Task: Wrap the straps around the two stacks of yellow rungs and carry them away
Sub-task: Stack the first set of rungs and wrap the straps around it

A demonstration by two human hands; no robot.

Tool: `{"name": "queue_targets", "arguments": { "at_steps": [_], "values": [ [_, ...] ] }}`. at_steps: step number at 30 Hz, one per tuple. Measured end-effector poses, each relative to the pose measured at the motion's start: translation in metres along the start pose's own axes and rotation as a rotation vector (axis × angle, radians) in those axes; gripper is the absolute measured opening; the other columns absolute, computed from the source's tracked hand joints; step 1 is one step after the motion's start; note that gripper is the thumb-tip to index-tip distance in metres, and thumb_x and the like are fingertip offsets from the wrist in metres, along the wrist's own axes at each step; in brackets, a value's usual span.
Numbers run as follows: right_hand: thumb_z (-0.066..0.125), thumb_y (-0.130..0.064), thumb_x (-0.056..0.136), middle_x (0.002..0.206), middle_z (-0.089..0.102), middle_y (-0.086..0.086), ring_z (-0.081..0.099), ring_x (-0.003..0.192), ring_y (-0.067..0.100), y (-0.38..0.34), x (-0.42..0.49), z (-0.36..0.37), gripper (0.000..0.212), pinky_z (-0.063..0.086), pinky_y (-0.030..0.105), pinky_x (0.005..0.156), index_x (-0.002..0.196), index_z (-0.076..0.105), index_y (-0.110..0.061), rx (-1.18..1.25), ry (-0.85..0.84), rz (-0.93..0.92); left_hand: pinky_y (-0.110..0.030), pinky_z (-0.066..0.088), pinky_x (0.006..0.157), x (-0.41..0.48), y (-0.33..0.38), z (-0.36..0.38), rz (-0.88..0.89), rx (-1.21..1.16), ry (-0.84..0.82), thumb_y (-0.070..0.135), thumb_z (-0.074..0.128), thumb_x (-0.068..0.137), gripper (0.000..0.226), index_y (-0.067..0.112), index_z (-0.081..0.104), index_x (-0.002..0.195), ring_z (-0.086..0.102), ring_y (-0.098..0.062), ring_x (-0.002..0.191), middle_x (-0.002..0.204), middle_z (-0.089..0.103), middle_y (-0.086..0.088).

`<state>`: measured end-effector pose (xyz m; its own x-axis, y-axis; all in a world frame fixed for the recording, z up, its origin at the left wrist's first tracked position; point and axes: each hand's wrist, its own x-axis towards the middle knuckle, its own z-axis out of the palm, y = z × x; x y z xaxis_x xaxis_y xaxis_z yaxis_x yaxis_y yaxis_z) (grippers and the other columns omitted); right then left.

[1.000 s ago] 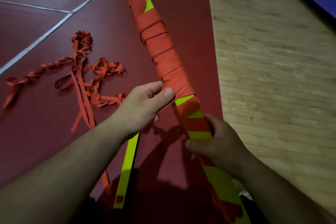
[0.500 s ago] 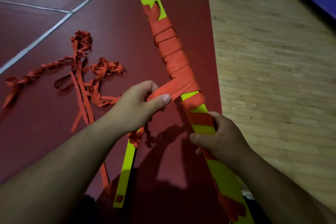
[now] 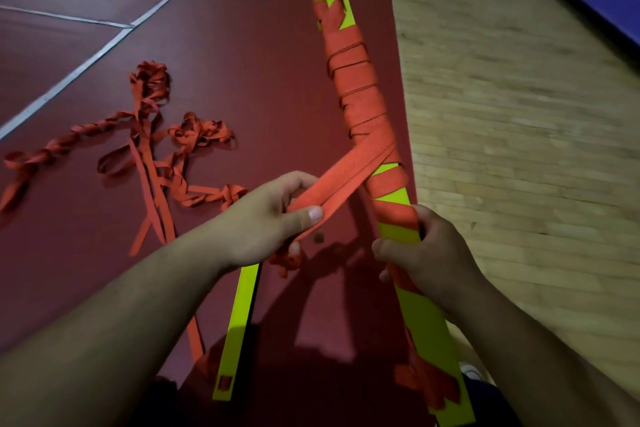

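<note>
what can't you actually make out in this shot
Head view only:
- Held stack: only its top face shows, so the rung count cannot be told; its near end is cut off by the bottom edge.
- Other stack: its far end is hidden under the left hand.
- Strap: where it runs past the left hand's pinch is hidden by that hand.
- Loose straps: the left end is cut off by the left edge.

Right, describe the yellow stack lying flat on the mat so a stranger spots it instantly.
Find the dark red mat on the left. Just below the left hand, a narrow yellow stack lies flat on it. Unlike the held stack in the right hand, it has no orange strap wound around it.
</note>
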<state>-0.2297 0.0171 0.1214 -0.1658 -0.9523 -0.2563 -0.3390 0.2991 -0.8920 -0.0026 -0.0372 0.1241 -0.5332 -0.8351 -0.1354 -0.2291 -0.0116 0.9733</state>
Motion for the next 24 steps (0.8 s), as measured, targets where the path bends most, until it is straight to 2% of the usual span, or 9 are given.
{"name": "queue_targets", "arguments": {
  "at_steps": [3,5,7,10,12,14,17,20,24],
  "values": [
    [0.079,-0.007,0.075,0.076,0.073,0.013,0.071,0.057,0.031,-0.001,-0.001,0.000,0.038,0.057,0.036,0.056,0.104,0.064,-0.026,0.060,-0.066,0.027,-0.041,0.050,0.066,0.000,-0.002,0.001,-0.030,0.001,-0.035,0.004,0.050,0.103,0.011,0.012,0.058,0.104,0.063,-0.022,0.065,0.079,0.071,-0.003],
    [0.081,-0.005,0.074,0.077,0.072,0.018,0.069,0.056,0.031,-0.002,-0.003,0.001,0.039,0.056,0.035,0.055,0.104,0.064,-0.022,0.097,-0.120,0.037,-0.033,0.052,0.069,0.001,-0.001,0.003,-0.022,0.015,0.020,-0.005,0.043,0.102,0.021,0.009,0.058,0.095,0.066,-0.017,0.071,0.077,0.071,0.000],
    [0.082,-0.010,0.066,0.076,0.071,0.018,0.067,0.054,0.028,-0.003,-0.004,0.001,0.043,0.054,0.033,0.051,0.104,0.064,-0.016,0.161,-0.169,0.053,-0.024,0.048,0.061,0.004,-0.001,0.006,-0.026,-0.022,0.101,-0.012,0.041,0.095,0.027,0.008,0.056,0.087,0.061,-0.013,0.063,0.067,0.066,0.003],
    [0.076,-0.013,0.060,0.073,0.070,0.016,0.065,0.053,0.029,-0.003,-0.006,0.002,0.050,0.052,0.031,0.049,0.108,0.061,-0.009,0.224,-0.227,0.066,-0.021,0.044,0.053,0.009,-0.002,0.005,-0.078,-0.161,0.267,0.010,0.043,0.067,0.017,0.012,0.058,0.075,0.047,-0.016,0.054,0.055,0.052,0.003],
    [0.076,-0.012,0.060,0.074,0.069,0.017,0.064,0.053,0.030,-0.004,-0.006,0.002,0.053,0.052,0.031,0.050,0.110,0.060,-0.007,0.250,-0.252,0.061,-0.029,0.046,0.059,0.012,-0.003,0.003,-0.088,-0.196,0.345,0.029,0.053,0.077,0.011,0.020,0.059,0.072,0.045,-0.017,0.056,0.054,0.047,0.009],
    [0.077,-0.011,0.058,0.075,0.067,0.020,0.064,0.052,0.028,-0.004,-0.006,0.002,0.056,0.051,0.030,0.048,0.111,0.059,-0.006,0.284,-0.268,0.059,-0.029,0.039,0.055,0.011,-0.004,0.004,-0.016,-0.102,0.351,0.047,0.057,0.095,0.037,0.023,0.053,0.068,0.042,-0.013,0.052,0.054,0.043,0.012],
    [0.082,-0.016,0.050,0.075,0.067,0.023,0.064,0.051,0.031,-0.004,-0.009,0.004,0.067,0.050,0.028,0.047,0.111,0.057,-0.004,0.317,-0.333,0.060,-0.024,0.032,0.048,0.011,-0.006,0.005,0.075,-0.094,0.351,0.040,0.055,0.099,0.035,0.024,0.062,0.068,0.039,-0.006,0.047,0.050,0.044,0.014],
    [0.080,-0.022,0.046,0.074,0.066,0.027,0.062,0.051,0.031,-0.007,-0.012,0.004,0.073,0.051,0.030,0.047,0.112,0.054,-0.002,0.377,-0.419,0.082,-0.027,0.034,0.053,0.012,-0.007,0.004,0.119,-0.050,0.319,0.050,0.053,0.095,0.035,0.028,0.064,0.070,0.044,-0.009,0.052,0.055,0.052,0.008],
    [0.076,-0.024,0.052,0.073,0.064,0.027,0.060,0.050,0.030,-0.008,-0.018,0.009,0.067,0.051,0.032,0.049,0.115,0.061,-0.011,0.459,-0.576,0.074,-0.026,0.045,0.058,0.012,-0.011,0.015,0.122,-0.250,0.259,0.043,0.046,0.103,0.044,0.005,0.061,0.086,0.057,-0.011,0.057,0.067,0.064,-0.001]
  ]
}}
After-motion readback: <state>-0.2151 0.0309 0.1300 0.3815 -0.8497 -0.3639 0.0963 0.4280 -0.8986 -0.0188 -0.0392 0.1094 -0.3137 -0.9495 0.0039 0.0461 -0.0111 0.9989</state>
